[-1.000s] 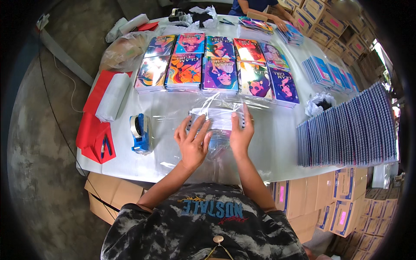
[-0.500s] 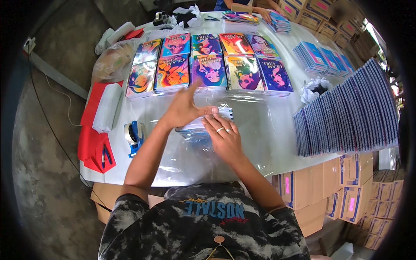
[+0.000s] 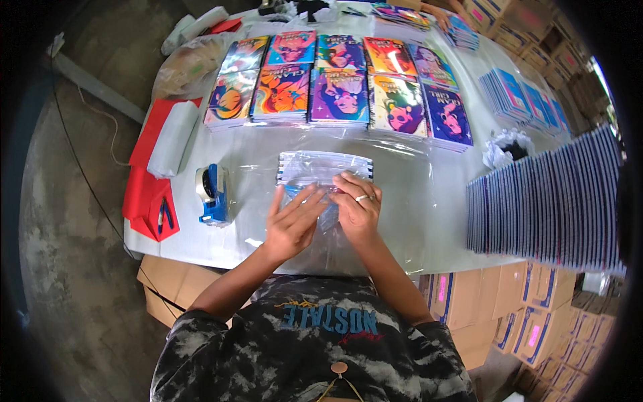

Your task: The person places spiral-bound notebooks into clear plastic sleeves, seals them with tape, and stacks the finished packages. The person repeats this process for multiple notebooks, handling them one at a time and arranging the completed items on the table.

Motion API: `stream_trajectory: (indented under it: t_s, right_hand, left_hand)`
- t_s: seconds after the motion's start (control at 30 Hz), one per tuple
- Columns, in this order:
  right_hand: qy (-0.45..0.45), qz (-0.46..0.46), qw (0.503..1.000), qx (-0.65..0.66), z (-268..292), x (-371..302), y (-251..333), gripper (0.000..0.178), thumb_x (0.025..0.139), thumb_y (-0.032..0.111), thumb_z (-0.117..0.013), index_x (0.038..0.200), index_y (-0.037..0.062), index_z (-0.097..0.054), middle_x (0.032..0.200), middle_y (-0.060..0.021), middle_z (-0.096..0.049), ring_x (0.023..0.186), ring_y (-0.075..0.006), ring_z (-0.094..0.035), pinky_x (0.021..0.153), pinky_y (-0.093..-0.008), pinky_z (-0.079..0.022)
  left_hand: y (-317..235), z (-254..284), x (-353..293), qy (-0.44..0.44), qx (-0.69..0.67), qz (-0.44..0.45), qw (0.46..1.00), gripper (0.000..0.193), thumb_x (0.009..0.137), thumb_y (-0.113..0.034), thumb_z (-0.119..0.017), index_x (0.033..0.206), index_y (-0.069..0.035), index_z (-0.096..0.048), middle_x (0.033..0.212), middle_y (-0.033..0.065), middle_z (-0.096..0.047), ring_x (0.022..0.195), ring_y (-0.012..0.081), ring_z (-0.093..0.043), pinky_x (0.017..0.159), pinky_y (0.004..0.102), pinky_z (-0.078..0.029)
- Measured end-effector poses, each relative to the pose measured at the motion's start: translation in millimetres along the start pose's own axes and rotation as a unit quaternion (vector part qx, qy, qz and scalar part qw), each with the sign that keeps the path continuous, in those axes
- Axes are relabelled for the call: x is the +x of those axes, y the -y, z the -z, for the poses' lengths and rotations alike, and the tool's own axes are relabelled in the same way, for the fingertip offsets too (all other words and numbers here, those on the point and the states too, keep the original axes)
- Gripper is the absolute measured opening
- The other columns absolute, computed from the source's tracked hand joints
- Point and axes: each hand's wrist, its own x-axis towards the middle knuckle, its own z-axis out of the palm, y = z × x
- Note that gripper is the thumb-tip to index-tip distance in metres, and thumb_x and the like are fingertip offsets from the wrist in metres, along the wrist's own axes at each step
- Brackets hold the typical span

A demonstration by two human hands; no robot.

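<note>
A small stack of spiral notebooks [image 3: 326,161] lies in front of me, its edges toward me wrapped by clear plastic film [image 3: 328,218]. My left hand [image 3: 292,220] rests on the film at the stack's near side, fingers stretched out. Opposite it, my right hand [image 3: 359,205], with a ring on one finger, has its fingers bent and pinches the film by the stack's near right corner. Just how the film folds beneath the fingers is hidden. To the left stands a blue tape dispenser [image 3: 216,204] with a roll of tape.
Two rows of colourful illustrated notebooks [image 3: 338,94] lie beyond my hands. A tall leaning stack of spiral notebooks [image 3: 546,201] stands at right, blue booklets [image 3: 506,97] behind it. Red material [image 3: 144,181], a white roll [image 3: 173,139] and pens [image 3: 165,218] sit left. Another person's hand [image 3: 439,17] shows far off.
My left hand has come down from above the stack to its near side, fingers now extended. My right hand has shifted slightly. The view has tilted, so the table appears higher.
</note>
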Motion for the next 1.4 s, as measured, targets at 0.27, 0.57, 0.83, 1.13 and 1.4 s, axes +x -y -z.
stream_trajectory:
  t_s: [0.27,0.57,0.83,1.13,1.4]
  right_hand:
    - [-0.001,0.053,0.999,-0.013,-3,-2,-7,0.015,0.062,0.000,-0.072,0.062,0.0117,-0.063,0.098,-0.0001,-0.068,0.099,-0.0157,-0.060,0.083,-0.0283,-0.039]
    - [0.024,0.071,0.997,-0.026,-4,-6,-11,0.021,0.064,-0.001,-0.073,0.059,0.0150,-0.062,0.100,0.0025,-0.067,0.097,-0.0153,-0.060,0.084,-0.0259,-0.036]
    - [0.019,0.080,0.997,-0.012,-5,-5,-11,0.021,0.063,0.000,-0.075,0.059,0.0154,-0.061,0.100,0.0023,-0.067,0.097,-0.0152,-0.059,0.084,-0.0260,-0.035]
    - [0.042,0.061,0.997,-0.027,0,0,-9,0.019,0.062,0.001,-0.072,0.058,0.0140,-0.059,0.099,0.0032,-0.066,0.095,-0.0151,-0.060,0.082,-0.0283,-0.036]
    - [0.072,0.013,0.995,-0.070,7,4,0,0.037,0.071,0.005,-0.066,0.105,0.0195,-0.064,0.111,0.0039,-0.061,0.094,-0.0130,-0.057,0.084,-0.0292,-0.034]
  left_hand:
    - [159,102,-133,0.016,-0.151,0.748,0.646,0.053,0.084,-0.048,-0.055,0.109,-0.001,-0.060,0.087,0.0112,-0.057,0.077,0.0223,-0.052,0.061,0.0333,-0.041]
    - [165,97,-130,0.098,-0.226,0.709,0.661,0.042,0.088,-0.042,-0.054,0.102,-0.004,-0.062,0.082,0.0057,-0.056,0.072,0.0153,-0.050,0.056,0.0274,-0.038]
    - [134,87,-224,-0.039,-0.148,0.675,0.721,0.020,0.083,-0.025,-0.065,0.082,-0.005,-0.068,0.069,0.0022,-0.064,0.064,0.0138,-0.059,0.061,0.0313,-0.048]
    - [-29,57,45,-0.143,-0.557,0.453,0.681,0.037,0.088,-0.032,-0.061,0.069,0.000,-0.062,0.063,0.0084,-0.061,0.045,0.0076,-0.048,0.041,0.0229,-0.037]
    - [-38,-13,15,-0.048,-0.475,0.596,0.645,0.039,0.082,-0.034,-0.069,0.057,-0.006,-0.059,0.050,0.0003,-0.053,0.042,0.0042,-0.044,0.039,0.0200,-0.033]
